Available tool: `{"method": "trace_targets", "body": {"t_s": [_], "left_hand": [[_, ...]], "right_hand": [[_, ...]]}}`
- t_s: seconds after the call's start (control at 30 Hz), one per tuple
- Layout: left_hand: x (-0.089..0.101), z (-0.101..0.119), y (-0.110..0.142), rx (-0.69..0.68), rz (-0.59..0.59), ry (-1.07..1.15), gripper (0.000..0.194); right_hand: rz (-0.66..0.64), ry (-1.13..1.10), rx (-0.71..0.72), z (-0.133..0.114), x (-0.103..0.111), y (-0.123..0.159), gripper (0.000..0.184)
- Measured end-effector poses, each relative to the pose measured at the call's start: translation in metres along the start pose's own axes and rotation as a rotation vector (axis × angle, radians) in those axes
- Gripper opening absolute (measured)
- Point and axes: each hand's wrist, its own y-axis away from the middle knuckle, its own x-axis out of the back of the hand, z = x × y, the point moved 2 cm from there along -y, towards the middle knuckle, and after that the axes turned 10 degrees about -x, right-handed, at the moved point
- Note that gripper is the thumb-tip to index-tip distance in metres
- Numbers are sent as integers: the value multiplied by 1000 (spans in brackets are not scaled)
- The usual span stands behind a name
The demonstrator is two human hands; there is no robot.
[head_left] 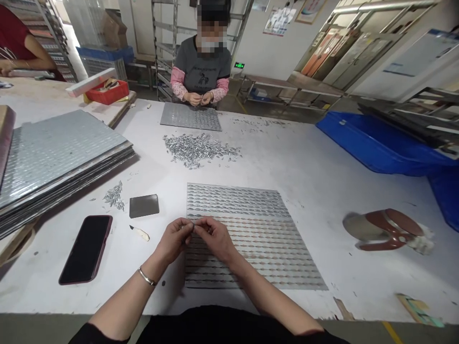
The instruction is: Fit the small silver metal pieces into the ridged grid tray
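Wide white desk (315, 157), scuffed, shared by several people. Far right on it: blue plastic sheeting (376, 143). Left edge: tall stack of silvery embossed metal sheets (57, 153).

Directly before the person wearing the camera lies one flat silvery sheet stamped with rows of small leaf-shaped cells (258, 239). The upper rows read grey, the lower rows paler. It looks thin and springy; judged best lifted by two edges, since its stamped rims are likely sharp.

Both hands meet just above the sheet's near-left part. Left hand (175, 239), bracelet at the wrist, and right hand (215, 236) are each pinched closed, fingertip to fingertip, on one tiny silvery metal piece (194, 226) held between them. The piece is mostly hidden by the fingers; its shape cannot be told. Judged very light, stiff, smooth and easily dropped, so a thumb-and-forefinger hold at its ends suits it.

Mid-desk: loose heap of small silvery leaf-shaped pieces (201, 149). A smaller scatter (114, 196) lies left.

Right: red-and-silver tape dispenser-like object (383, 229), blurred. Left: dark smartphone in a red case (86, 248), small dark grey square pad (144, 205), short white-handled blade (139, 232).

Opposite, a seated person (201, 67) in a grey top works both hands over another stamped sheet (191, 116).
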Motion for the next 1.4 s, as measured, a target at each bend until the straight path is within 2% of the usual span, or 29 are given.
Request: {"method": "trace_targets", "body": {"t_s": [0.13,0.27,0.33,0.43,0.57,0.63,0.7,0.8,1.0,1.13,1.23,1.33,1.4], "left_hand": [[0,0,0,-17,17,33,30],[5,7,-4,-5,146,187,18],[8,10,-5,12,200,237,21],[9,13,-6,24,193,250,23],[6,15,-5,-32,165,212,30],[6,16,-4,-43,154,180,34],[6,15,-4,-33,138,149,36],[7,14,-4,0,135,110,37],[9,16,-4,0,153,102,41],[6,17,-3,-5,99,161,41],[4,17,-2,1,70,148,41],[3,15,-2,5,52,104,36],[1,13,-2,9,45,80,37]], "right_hand": [[-5,-125,-93,5,11,-3,24],[60,-288,-215,13,39,-11,33],[80,-277,-228,19,51,-15,33],[71,-114,-178,28,58,-18,31],[100,310,-10,32,55,-24,25],[122,445,47,31,50,-29,17],[104,513,83,30,45,-35,11],[72,604,108,29,37,-44,13],[119,749,38,34,27,-48,14],[216,769,5,36,25,-47,9],[275,666,4,34,26,-44,5],[304,485,91,26,27,-33,8],[256,369,158,17,24,-22,9]]}}
